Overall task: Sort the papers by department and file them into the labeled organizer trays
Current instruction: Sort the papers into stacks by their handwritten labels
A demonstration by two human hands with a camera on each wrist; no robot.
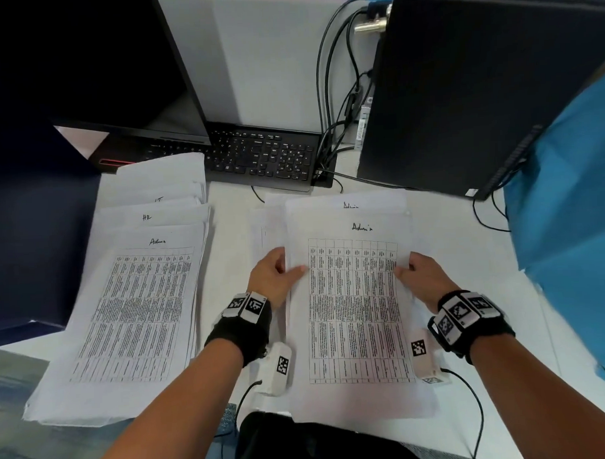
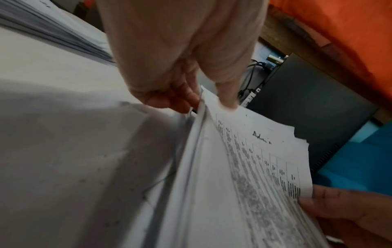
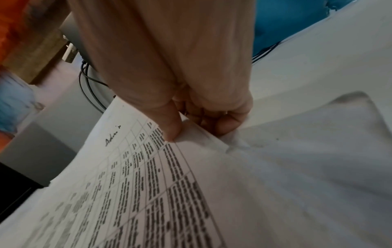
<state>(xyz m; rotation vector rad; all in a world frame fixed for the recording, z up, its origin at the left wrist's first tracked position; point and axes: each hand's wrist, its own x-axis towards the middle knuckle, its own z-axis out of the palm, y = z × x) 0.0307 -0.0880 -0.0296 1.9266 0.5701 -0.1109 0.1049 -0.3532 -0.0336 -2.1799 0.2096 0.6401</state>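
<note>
Papers headed "Admin" [image 1: 353, 296] sit gathered above the tabletop [image 1: 473, 257] — our left hand [image 1: 273, 275] and right hand [image 1: 421, 276] pinch either side edge. We judge sorting underway; next, carry them to the Admin tray, not visible here.

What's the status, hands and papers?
Left hand and right hand pinch the side edges of the Admin sheets. Second pile lies left, Admin on top. No organizer trays in view.
</note>
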